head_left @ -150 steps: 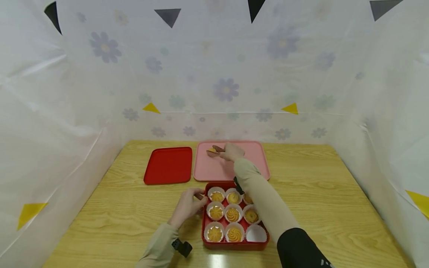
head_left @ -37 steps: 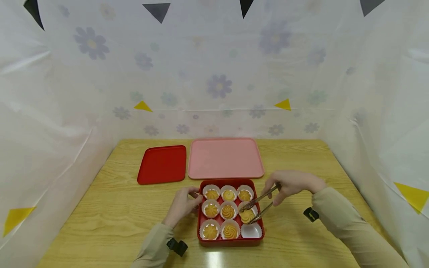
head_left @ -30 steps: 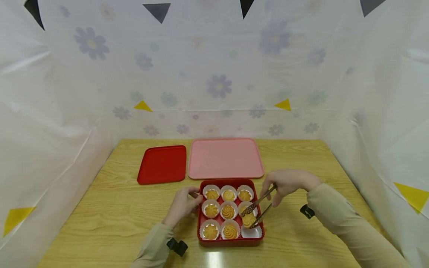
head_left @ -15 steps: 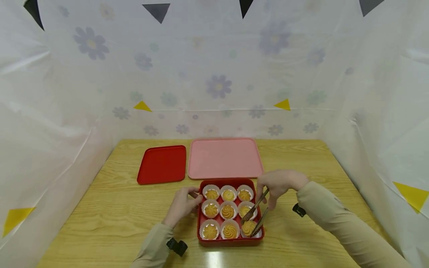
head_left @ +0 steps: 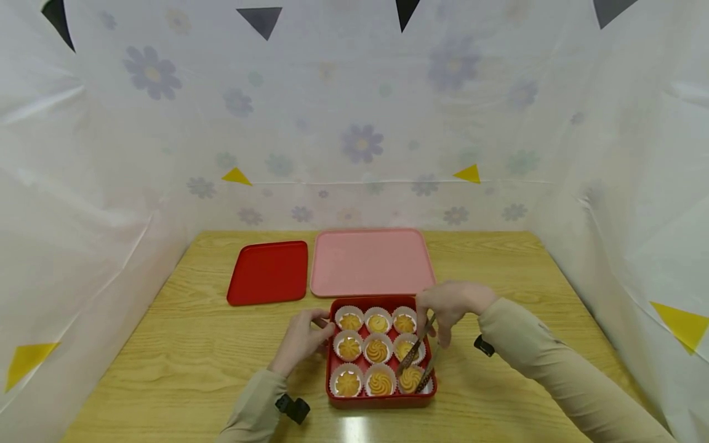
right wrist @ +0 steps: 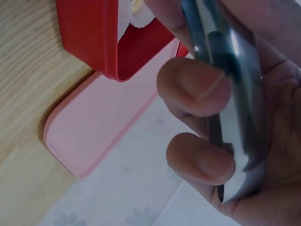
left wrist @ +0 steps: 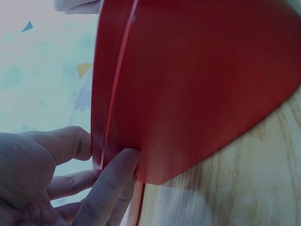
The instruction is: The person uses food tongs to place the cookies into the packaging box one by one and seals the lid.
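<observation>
My right hand (head_left: 451,306) grips metal tongs (right wrist: 242,117) over the right side of a red box (head_left: 382,403). The tongs' perforated tips (head_left: 406,363) stand on either side of a swirled butter cookie (head_left: 411,378) in the front right paper cup. Each of the other white paper cups in the box holds a golden piped cookie, such as the rosette (head_left: 380,384) in the front middle. My left hand (head_left: 301,338) holds the box by its back left corner; in the left wrist view its digits (left wrist: 115,176) press the outer wall and touch the rim.
Behind the box lies a pink tray (head_left: 372,261), with a smaller red tray (head_left: 268,272) to its left. Both rest on a wooden table (head_left: 498,264). White flower-printed sheeting (head_left: 310,117) encloses the back and sides.
From over the pink tray, the right hand brought a cookie in the tongs to the box. The cookie moved forward and down into the front right cup. The left hand stayed at the box.
</observation>
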`<state>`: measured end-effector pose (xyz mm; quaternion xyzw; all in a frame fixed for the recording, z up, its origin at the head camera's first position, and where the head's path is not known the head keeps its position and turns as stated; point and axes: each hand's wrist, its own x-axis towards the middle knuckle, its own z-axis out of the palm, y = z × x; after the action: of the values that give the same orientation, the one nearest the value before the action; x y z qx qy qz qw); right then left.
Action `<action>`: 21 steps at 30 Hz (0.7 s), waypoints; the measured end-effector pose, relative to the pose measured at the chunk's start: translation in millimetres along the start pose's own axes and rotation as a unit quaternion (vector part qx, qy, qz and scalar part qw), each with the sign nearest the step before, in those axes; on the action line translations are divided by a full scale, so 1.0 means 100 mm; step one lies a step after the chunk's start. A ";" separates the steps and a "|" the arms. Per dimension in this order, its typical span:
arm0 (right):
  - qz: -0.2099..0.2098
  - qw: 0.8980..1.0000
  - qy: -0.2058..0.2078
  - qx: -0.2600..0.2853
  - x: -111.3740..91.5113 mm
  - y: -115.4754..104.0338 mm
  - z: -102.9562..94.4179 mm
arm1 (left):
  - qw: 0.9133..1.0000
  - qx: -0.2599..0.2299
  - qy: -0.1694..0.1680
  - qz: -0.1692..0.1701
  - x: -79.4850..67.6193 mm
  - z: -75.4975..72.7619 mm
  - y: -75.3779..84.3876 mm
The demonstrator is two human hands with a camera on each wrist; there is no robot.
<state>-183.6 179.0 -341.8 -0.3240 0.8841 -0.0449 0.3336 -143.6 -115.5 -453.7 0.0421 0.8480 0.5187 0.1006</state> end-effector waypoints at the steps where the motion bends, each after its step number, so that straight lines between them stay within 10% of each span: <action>1: 0.002 1.000 0.000 -0.007 0.00 -0.01 0.00 | 1.000 0.001 0.000 0.001 0.00 0.00 0.00; 21: 0.030 0.998 -0.004 -0.049 0.01 -0.11 -0.02 | 1.000 0.002 0.000 0.004 0.01 0.00 -0.02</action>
<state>-179.4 169.7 -338.1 -0.3134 0.8931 0.0097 0.3224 -144.5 -116.5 -455.3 0.0456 0.8487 0.5177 0.0979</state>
